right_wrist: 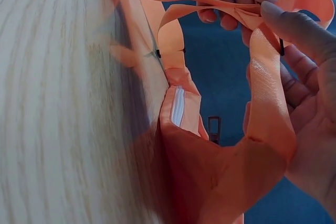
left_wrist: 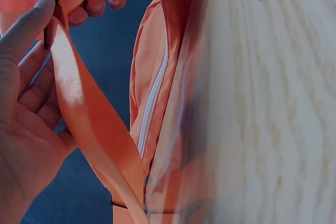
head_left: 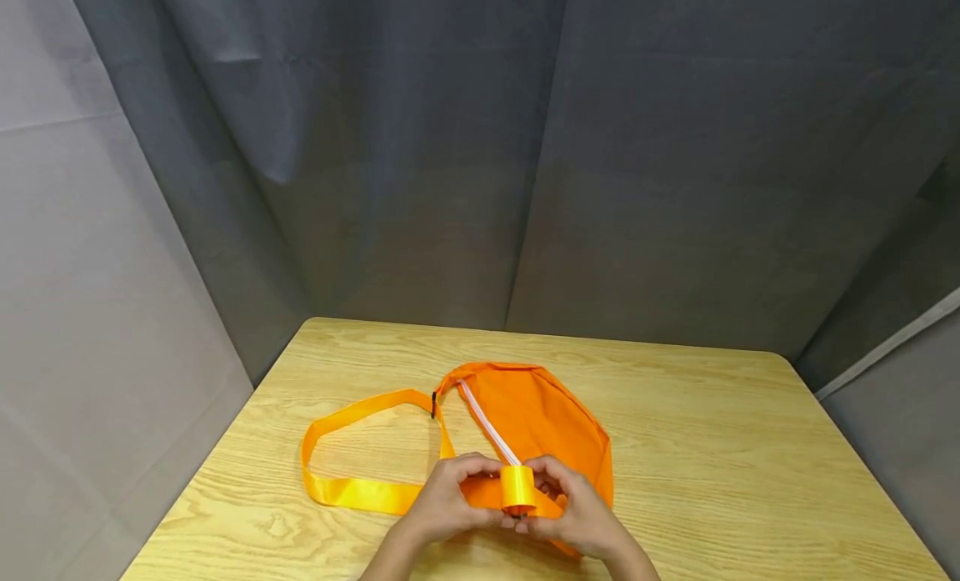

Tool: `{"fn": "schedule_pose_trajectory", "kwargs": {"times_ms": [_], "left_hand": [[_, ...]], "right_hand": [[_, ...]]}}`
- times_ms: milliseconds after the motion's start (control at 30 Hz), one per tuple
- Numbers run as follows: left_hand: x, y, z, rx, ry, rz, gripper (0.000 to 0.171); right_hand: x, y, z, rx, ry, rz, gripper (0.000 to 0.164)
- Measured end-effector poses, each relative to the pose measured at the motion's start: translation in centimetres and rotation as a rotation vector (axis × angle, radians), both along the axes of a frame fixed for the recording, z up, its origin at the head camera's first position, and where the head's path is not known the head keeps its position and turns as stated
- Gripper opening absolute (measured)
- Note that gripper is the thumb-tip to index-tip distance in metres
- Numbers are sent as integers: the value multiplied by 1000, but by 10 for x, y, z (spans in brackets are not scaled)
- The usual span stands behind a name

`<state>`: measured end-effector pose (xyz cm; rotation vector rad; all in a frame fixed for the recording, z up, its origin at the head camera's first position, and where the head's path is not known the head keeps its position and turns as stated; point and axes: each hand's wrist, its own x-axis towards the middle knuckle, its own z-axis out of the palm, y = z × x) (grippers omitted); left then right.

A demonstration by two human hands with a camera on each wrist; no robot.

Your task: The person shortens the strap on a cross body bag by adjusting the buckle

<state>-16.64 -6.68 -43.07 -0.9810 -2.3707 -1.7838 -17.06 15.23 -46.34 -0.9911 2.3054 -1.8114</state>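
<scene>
An orange fabric bag (head_left: 543,410) with a white zipper (head_left: 486,423) lies on the table. Its orange-yellow strap (head_left: 360,493) forms a wide loop to the left. Both hands meet at the bag's near end. There my left hand (head_left: 450,502) pinches the strap between thumb and fingers, close to a dark slider (left_wrist: 46,35). My right hand (head_left: 581,514) pinches the same stretch of webbing from the other side. A small strap loop (head_left: 517,485) stands up between the hands. In the right wrist view, fingers and webbing partly hide the slider (right_wrist: 282,48).
The wood-grain table (head_left: 735,464) extends to both sides of the bag. Grey curtains (head_left: 420,164) hang behind the table's far edge and at its sides. A second dark fitting (head_left: 433,404) sits where the strap meets the bag's far end.
</scene>
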Motion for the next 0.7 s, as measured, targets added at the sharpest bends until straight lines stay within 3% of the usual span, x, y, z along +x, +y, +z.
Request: {"fn": "schedule_pose_trajectory", "kwargs": {"times_ms": [300, 533, 700], "left_hand": [[-2, -3, 1, -17, -7, 6, 46], [-3, -14, 2, -74, 106, 137, 46], [-4, -22, 3, -82, 43, 151, 38]], "right_hand": [[1, -1, 5, 29, -44, -48, 46], [2, 1, 10, 32, -8, -91, 47], [5, 0, 20, 36, 36, -109, 49]]}}
